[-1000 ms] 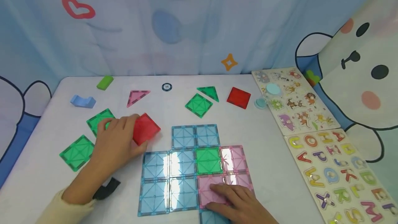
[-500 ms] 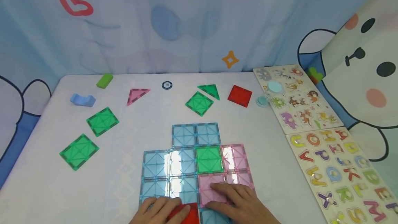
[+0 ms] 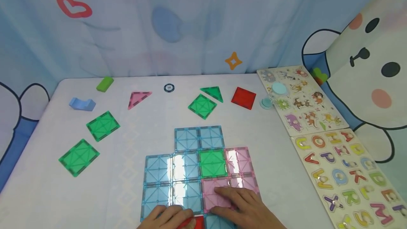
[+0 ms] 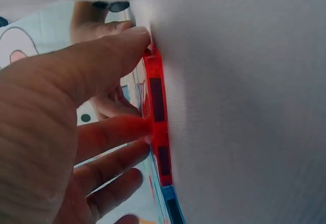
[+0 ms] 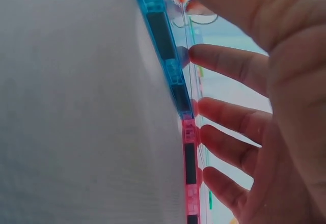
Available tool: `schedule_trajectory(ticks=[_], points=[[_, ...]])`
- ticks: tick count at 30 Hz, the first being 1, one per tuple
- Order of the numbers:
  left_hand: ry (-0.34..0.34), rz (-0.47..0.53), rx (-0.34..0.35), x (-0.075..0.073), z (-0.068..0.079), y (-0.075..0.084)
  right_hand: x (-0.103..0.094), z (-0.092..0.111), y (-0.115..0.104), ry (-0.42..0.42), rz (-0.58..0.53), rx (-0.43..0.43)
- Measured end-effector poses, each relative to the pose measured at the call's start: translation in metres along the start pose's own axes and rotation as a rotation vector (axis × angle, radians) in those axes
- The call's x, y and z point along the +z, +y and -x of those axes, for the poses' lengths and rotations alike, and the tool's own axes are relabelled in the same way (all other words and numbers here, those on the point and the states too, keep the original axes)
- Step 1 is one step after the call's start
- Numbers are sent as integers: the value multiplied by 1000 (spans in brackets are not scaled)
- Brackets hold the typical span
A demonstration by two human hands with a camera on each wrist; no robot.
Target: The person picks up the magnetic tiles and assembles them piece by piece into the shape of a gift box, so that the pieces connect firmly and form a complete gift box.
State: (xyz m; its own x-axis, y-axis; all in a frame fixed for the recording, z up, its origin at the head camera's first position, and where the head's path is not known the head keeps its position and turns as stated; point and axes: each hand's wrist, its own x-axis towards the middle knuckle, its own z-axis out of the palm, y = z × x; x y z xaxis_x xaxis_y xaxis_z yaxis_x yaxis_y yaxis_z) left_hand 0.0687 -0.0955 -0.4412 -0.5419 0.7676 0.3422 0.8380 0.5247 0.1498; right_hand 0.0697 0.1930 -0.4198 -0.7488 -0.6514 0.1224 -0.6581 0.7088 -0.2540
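Note:
At the near edge of a flat layout of magnetic tiles, my left hand (image 3: pixel 170 217) pinches a red magnetic tile (image 3: pixel 199 222). Its thumb (image 4: pixel 119 48) is at one corner, and its index finger lies on the top face; the red tile's edge (image 4: pixel 158 94) sits beside a blue tile's edge (image 4: pixel 173 206). My right hand (image 3: pixel 248 207) rests on a pink tile (image 3: pixel 211 193), thumb by the blue tile (image 3: pixel 219 222) below it. In the right wrist view its fingers (image 5: pixel 229 114) reach out with tips on the tiles. The layout also has a green tile (image 3: pixel 213 163) and several blue tiles (image 3: pixel 187 165).
Two green tiles (image 3: pixel 103 125) lie left. Farther back are a blue block (image 3: pixel 82 104), a green block (image 3: pixel 105 84), a pink triangle (image 3: pixel 138 99), a chip (image 3: pixel 169 87), a green triangle (image 3: pixel 214 93) and another red tile (image 3: pixel 243 98). Puzzle boards (image 3: pixel 327 158) line the right side.
My left hand has carried the red tile from the left of the layout to its near edge, then shifted slightly nearer. The dark curved piece is out of sight. My right hand stays put.

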Motion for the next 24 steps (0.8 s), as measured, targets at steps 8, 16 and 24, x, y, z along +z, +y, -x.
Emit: schedule_trajectory(ticks=[8,16,24], points=[[-31,-84,-10,-4,-6,-18,-6,-14,5,7,16,-54],[-94,-47,-48,-11,-12,-26,-18,-19,17,24,-155,332],[-78,-54,-73,-7,-10,-30,-7,-19,40,224,-141,699]])
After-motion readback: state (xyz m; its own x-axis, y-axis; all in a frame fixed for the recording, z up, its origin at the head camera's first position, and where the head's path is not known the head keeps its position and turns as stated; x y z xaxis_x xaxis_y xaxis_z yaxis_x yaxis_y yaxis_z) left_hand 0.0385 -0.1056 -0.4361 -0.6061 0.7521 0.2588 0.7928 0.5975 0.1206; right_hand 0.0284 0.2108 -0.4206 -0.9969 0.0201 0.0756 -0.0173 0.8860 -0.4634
